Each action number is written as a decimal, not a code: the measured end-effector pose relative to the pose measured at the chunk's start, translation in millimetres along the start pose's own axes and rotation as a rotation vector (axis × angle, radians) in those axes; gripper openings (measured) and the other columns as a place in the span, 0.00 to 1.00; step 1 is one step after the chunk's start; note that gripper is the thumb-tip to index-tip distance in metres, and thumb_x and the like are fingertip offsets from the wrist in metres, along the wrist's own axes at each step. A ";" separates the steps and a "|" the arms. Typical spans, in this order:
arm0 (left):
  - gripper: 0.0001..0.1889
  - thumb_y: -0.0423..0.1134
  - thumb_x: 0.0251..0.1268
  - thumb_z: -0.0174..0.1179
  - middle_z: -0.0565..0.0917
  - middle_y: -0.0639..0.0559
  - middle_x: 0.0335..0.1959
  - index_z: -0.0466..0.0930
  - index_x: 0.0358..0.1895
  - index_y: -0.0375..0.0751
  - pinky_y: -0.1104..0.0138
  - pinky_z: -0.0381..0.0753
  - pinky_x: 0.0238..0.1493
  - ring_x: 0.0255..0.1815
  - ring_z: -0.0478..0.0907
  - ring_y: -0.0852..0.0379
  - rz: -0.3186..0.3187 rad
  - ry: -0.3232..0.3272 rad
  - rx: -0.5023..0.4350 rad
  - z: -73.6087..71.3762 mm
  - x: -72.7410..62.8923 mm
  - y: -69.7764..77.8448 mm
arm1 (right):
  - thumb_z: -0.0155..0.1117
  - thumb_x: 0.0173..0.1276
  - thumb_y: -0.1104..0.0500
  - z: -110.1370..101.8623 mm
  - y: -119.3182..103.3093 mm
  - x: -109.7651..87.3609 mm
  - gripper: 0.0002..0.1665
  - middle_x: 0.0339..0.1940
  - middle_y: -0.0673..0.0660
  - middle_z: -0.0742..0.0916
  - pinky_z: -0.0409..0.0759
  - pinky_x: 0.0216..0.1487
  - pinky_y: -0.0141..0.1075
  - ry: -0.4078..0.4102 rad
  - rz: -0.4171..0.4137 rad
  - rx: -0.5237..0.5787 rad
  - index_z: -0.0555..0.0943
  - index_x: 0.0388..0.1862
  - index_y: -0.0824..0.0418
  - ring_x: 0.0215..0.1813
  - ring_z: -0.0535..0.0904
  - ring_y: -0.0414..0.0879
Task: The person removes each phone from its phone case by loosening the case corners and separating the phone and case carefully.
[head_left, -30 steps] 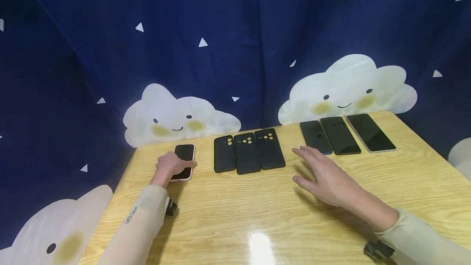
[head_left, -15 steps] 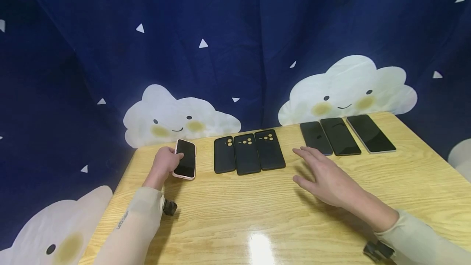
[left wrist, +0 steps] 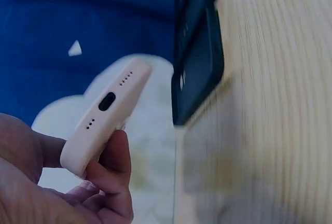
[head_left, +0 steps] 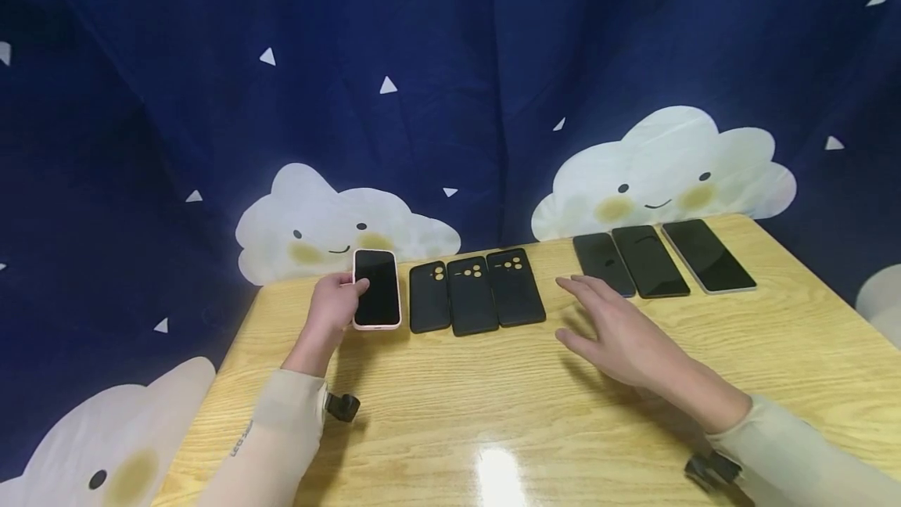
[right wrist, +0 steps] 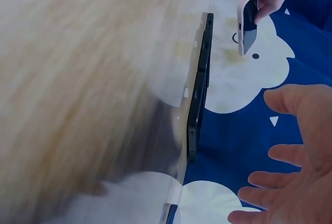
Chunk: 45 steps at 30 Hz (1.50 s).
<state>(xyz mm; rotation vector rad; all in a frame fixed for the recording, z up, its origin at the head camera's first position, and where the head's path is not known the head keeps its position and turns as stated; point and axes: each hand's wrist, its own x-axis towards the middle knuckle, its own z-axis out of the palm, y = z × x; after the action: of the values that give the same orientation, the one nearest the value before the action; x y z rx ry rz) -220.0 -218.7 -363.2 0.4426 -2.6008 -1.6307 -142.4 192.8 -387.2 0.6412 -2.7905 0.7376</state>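
My left hand (head_left: 335, 303) grips a smartphone in a pale pink case (head_left: 377, 289) by its left side, thumb over the front and fingers curled beneath. In the left wrist view the pink case's bottom edge (left wrist: 107, 102) shows a dark port between two rows of small holes. The right wrist view shows the phone (right wrist: 248, 23) lifted off the table. Three black phone cases with camera cutouts lie side by side just right of it; the nearest is a black case (head_left: 429, 297). My right hand (head_left: 619, 335) hovers over the table with fingers spread, holding nothing.
Three dark phones lie at the back right: a left one (head_left: 604, 264), a middle one (head_left: 651, 260) and a right one (head_left: 708, 255) with a pale edge. Behind the light wooden table (head_left: 450, 413) hangs a dark blue curtain (head_left: 436, 37) printed with clouds.
The left hand has picked up the pink-cased phone from the table and moved it right, close to the black cases. The right hand has hardly moved.
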 end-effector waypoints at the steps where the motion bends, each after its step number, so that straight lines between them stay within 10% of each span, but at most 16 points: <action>1: 0.17 0.36 0.77 0.57 0.83 0.37 0.43 0.77 0.56 0.23 0.69 0.79 0.32 0.35 0.81 0.54 -0.003 -0.011 -0.034 3.7 -2.5 2.2 | 0.69 0.72 0.47 0.3 0.0 1.2 0.43 0.76 0.67 0.71 0.71 0.69 0.62 0.001 0.001 0.000 0.65 0.80 0.60 0.74 0.70 0.65; 12: 0.18 0.33 0.77 0.54 0.85 0.44 0.35 0.73 0.62 0.21 0.68 0.85 0.26 0.27 0.85 0.59 -0.012 -0.151 -0.362 46.7 -24.4 15.8 | 0.68 0.73 0.47 4.8 1.6 19.2 0.44 0.76 0.65 0.71 0.70 0.71 0.60 0.002 0.021 0.036 0.63 0.80 0.60 0.76 0.68 0.63; 31: 0.16 0.30 0.75 0.53 0.86 0.46 0.34 0.75 0.60 0.24 0.67 0.86 0.31 0.30 0.85 0.59 0.010 -0.361 -0.493 124.1 -58.3 26.1 | 0.66 0.74 0.44 10.3 3.0 51.4 0.43 0.77 0.66 0.72 0.66 0.73 0.61 -0.039 0.143 0.159 0.65 0.79 0.63 0.77 0.66 0.64; 45: 0.18 0.27 0.73 0.52 0.87 0.38 0.45 0.71 0.63 0.25 0.67 0.85 0.33 0.34 0.87 0.58 -0.012 -0.407 -0.591 156.2 -73.1 23.0 | 0.62 0.78 0.48 17.2 8.9 74.9 0.33 0.63 0.67 0.84 0.82 0.56 0.54 -0.006 0.217 0.262 0.72 0.73 0.66 0.59 0.85 0.60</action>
<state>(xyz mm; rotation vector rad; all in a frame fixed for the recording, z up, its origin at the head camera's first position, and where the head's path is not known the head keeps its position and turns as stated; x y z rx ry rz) -183.7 -53.5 -404.0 0.0939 -2.1513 -2.5821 -214.2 164.1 -384.8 0.3820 -2.8224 1.1590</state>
